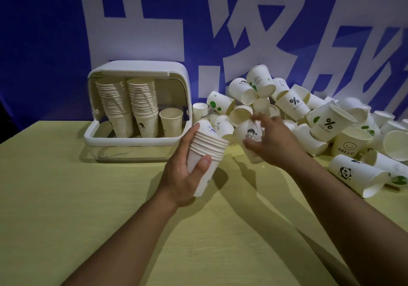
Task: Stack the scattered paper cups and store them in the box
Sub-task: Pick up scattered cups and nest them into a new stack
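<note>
the person stands at a yellow table [66, 197], both bare arms reaching out over it. the left hand [187, 170] is wrapped around a stack [206, 151] of nested paper cups, thumb pressed across the front and fingers curled behind, holding it tilted with the rims leaning to the right, clear of the table. the right hand [271, 142] is just beside it at the near edge of the pile [309, 117], fingers curled around one cup [250, 135] that has a small cartoon figure on its side — the hand is blurred, so it looks like a loose clutch, but i cannot tell how firmly it holds.

the pile is a heap of loose white cups lying every way against a blue wall [44, 42] with big white lettering; some show a percent sign with "nice day", one says "hello" under a smiley, one nearer the edge has a panda [345, 173], a few have green spots.

left of the pile stands the box [136, 141], white, with its curved lid [141, 69] swung up and back so the front is open. inside are two tall stacks [129, 104] standing side by side, upright, and to their right a single cup [171, 121], mouth up. one more cup [200, 113] stands upside down on the table just outside the box's right wall — between it and the pile.
</note>
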### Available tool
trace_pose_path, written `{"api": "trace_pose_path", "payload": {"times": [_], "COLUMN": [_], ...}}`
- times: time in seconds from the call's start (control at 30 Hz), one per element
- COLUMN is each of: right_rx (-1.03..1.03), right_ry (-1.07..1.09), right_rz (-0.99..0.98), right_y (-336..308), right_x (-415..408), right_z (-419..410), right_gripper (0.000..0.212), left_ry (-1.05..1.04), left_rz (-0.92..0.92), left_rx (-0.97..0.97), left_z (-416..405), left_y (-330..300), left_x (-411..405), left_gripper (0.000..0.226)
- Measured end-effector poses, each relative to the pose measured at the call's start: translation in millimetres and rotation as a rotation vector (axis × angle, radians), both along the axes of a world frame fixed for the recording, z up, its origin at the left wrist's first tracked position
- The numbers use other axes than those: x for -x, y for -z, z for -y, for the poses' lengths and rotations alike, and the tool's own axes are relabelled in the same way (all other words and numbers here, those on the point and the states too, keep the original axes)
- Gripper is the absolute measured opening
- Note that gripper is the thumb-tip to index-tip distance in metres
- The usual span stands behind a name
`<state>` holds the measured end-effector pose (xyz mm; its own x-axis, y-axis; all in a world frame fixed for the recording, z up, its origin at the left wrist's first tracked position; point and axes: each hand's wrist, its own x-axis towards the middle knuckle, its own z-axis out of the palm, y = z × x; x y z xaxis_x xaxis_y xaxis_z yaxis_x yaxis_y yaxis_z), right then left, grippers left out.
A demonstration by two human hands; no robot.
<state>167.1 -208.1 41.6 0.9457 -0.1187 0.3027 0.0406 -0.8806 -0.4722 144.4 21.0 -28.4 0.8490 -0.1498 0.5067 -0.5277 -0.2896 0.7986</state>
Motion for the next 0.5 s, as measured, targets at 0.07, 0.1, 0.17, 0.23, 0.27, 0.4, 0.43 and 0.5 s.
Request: {"api": "trace_pose_path", "payload": {"times": [0.07,0.1,0.17,0.23,0.27,0.4,0.43,0.5], "right_rx": [-0.138,-0.247,-0.431,-0.548,-0.582,-0.617,-0.632,-0.663], "right_ry": [-0.019,-0.047,-0.114,-0.182,-0.212,-0.263,-0.262,-0.259], "right_rz": [0.200,0.290,0.404,0.423,0.416,0.388,0.384,0.361], "right_y": [-8.8,-12.9,-18.4,-20.0,-19.0,-7.5,-5.0,0.0], "right_x": [9.6,13.3,18.9,25.4,28.1,30.8,30.2,29.6], "right_z": [-7.4,-11.3,-20.1,-31.4,-37.2,-54.8,-57.2,-61.1], "right_gripper": [0.068,0.067,0.066,0.063,0.062,0.061,0.061,0.062], "left_ry": [0.055,0.075,0.097,0.110,0.113,0.105,0.094,0.077], "left_rz": [-0.016,-0.022,-0.031,-0.036,-0.037,-0.019,-0.008,0.000], "left_rx": [-0.032,-0.049,-0.098,-0.140,-0.152,-0.160,-0.154,-0.122], "left_z": [-0.4,-0.4,0.1,0.8,1.0,1.2,1.3,1.1], "left_y": [-0.2,0.0,0.2,0.0,-0.4,-3.3,-3.7,-3.8], "left_x": [1.1,1.9,3.8,5.1,5.6,6.4,6.6,6.1], "left_gripper": [0.067,0.066,0.066,0.066,0.066,0.065,0.065,0.067]}}
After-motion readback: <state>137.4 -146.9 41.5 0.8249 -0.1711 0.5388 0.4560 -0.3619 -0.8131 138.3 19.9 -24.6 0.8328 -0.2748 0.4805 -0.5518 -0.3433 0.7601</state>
